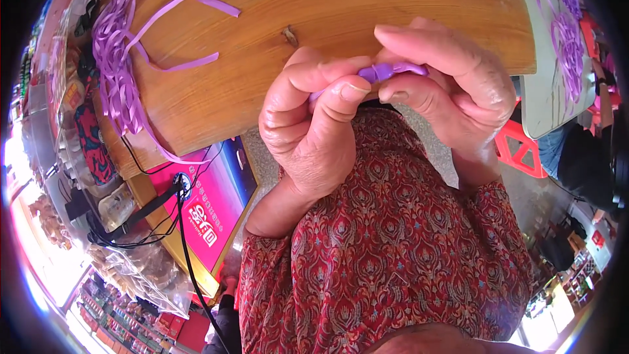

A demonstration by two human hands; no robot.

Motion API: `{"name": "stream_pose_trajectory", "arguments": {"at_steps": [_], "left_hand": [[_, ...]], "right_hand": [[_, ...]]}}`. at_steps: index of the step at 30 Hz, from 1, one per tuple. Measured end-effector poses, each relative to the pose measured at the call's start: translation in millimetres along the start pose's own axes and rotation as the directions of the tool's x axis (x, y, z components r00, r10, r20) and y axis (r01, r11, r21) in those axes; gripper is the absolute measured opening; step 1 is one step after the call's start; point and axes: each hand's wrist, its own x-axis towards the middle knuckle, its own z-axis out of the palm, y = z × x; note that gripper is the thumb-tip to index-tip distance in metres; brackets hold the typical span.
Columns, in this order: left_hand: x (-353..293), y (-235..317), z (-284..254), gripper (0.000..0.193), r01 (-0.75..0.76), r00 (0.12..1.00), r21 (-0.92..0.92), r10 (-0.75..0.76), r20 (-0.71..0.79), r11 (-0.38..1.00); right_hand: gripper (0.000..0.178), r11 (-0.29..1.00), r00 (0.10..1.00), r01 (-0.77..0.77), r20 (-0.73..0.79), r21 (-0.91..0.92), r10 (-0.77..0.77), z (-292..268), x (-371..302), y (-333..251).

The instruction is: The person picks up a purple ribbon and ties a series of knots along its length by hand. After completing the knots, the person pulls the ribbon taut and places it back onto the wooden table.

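Note:
My left hand [313, 121] pinches a folded piece of purple ribbon [378, 73] between thumb and forefinger. A small knot or tight fold shows just past the fingertips, and a short tail points right. Some of the ribbon is hidden inside the left hand's curled fingers. Around the tail, my right hand [455, 85] has its thumb and forefinger apart, with the thumb tip close under the ribbon. Both hands are raised above the near edge of the wooden table [314, 0].
A bundle of lilac ribbon strips [118, 46] lies at the table's left, two ends trailing inward. More purple strips [569, 52] are on a white surface at right. Below left are a pink box [203, 216] and black cables [180, 223]; a red stool [521, 147] stands right.

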Motion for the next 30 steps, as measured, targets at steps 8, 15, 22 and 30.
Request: {"name": "stream_pose_trajectory", "arguments": {"at_steps": [8, 15, 22, 30], "left_hand": [[4.5, -4.3, -6.3, 0.011, 0.007, 1.000, 0.032, -0.008, 0.017, 0.999], [4.6, -2.0, -11.4, 0.011, 0.027, 1.000, 0.077, -0.028, 0.008, 0.997], [10.3, 8.9, -26.5, 0.018, -0.301, 0.942, 0.437, 0.194, 0.272, 0.848], [16.7, 15.8, -33.1, 0.019, -0.379, 0.909, 0.664, 0.125, 0.398, 0.644]], "right_hand": [[0.042, 0.976, 0.991, 0.131, 0.025, -0.174, -0.128, 0.5, 2.9, 9.8], [0.040, 0.853, 0.950, 0.312, 0.117, -0.419, -0.290, -3.5, 10.5, 10.6], [0.038, 0.765, 0.882, 0.470, 0.225, -0.439, -0.413, -6.4, 14.0, 7.6], [0.036, 0.776, 0.892, 0.447, 0.293, -0.445, -0.345, -5.6, 9.4, 7.0]]}}
